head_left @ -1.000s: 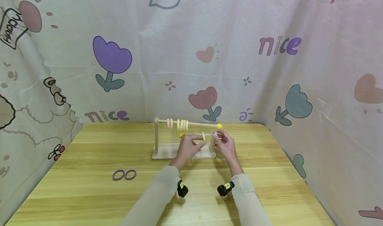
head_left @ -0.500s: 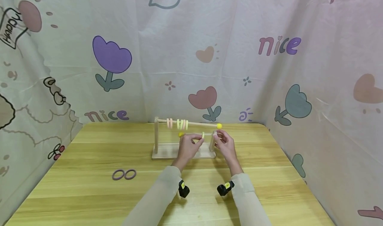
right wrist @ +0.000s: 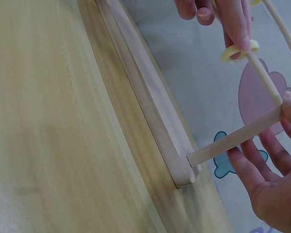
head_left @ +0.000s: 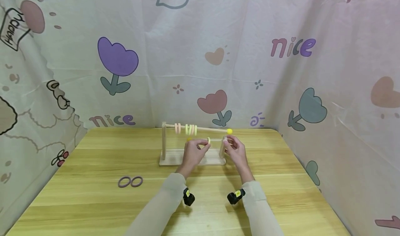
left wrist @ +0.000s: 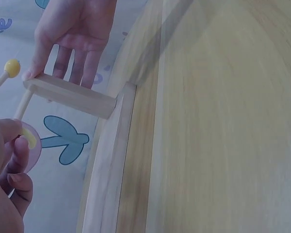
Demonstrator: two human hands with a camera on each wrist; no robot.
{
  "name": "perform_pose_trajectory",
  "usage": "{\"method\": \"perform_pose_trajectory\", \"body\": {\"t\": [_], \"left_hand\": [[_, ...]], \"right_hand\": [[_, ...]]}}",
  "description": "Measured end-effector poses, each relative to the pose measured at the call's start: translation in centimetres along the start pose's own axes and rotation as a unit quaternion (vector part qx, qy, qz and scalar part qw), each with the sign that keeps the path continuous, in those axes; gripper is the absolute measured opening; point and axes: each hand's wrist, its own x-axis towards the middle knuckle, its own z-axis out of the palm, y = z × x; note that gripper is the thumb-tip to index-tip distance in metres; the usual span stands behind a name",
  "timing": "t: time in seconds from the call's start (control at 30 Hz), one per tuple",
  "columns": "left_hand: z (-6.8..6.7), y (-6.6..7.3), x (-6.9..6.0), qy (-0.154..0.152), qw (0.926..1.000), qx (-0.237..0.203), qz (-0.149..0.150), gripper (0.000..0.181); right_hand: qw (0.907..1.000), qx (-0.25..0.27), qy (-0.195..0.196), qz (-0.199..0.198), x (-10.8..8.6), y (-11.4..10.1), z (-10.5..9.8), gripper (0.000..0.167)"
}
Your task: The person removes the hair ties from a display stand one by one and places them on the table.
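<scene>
My left hand (head_left: 192, 155) pinches a pale yellow ring (head_left: 209, 141) between thumb and finger. In the right wrist view the ring (right wrist: 254, 46) sits around the lower wooden rod (right wrist: 264, 77), a short way from its post. My right hand (head_left: 237, 153) grips the top of the short wooden post (right wrist: 233, 141), thumb at the upper end and fingers behind. The wooden stand (head_left: 214, 161) rests on the table. Its upper rod (head_left: 212, 129) carries several pink and yellow-green rings (head_left: 191, 129) and ends in a yellow ball (head_left: 229, 131). Another yellow ball (head_left: 189, 138) is partly hidden behind my left hand.
Two purple rings (head_left: 130, 181) lie side by side on the wooden table (head_left: 93, 201), left of the forearms. A patterned cloth (head_left: 175, 55) hangs behind and along both sides of the table.
My left hand has closed its pinch on the yellow ring and slid it left along the lower rod, away from the short post. The right hand has stayed at the post.
</scene>
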Motion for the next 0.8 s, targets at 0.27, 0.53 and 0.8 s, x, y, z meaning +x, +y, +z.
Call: {"method": "perform_pose_trajectory", "body": {"t": [0.27, 0.53, 0.8], "left_hand": [[-1.0, -0.7, -0.1, 0.004, 1.0, 0.003, 0.001, 0.014], [-2.0, -0.6, -0.4, 0.007, 0.9999, 0.006, -0.008, 0.012], [-3.0, -0.9, -0.7, 0.013, 0.9995, 0.027, 0.012, 0.013]], "right_hand": [[1.0, 0.001, 0.002, 0.0, 0.1, 0.2, 0.0, 0.038], [1.0, -0.005, 0.002, 0.002, 0.0, 0.0, 0.0, 0.038], [1.0, 0.001, 0.003, 0.003, 0.0, 0.0, 0.0, 0.039]]}}
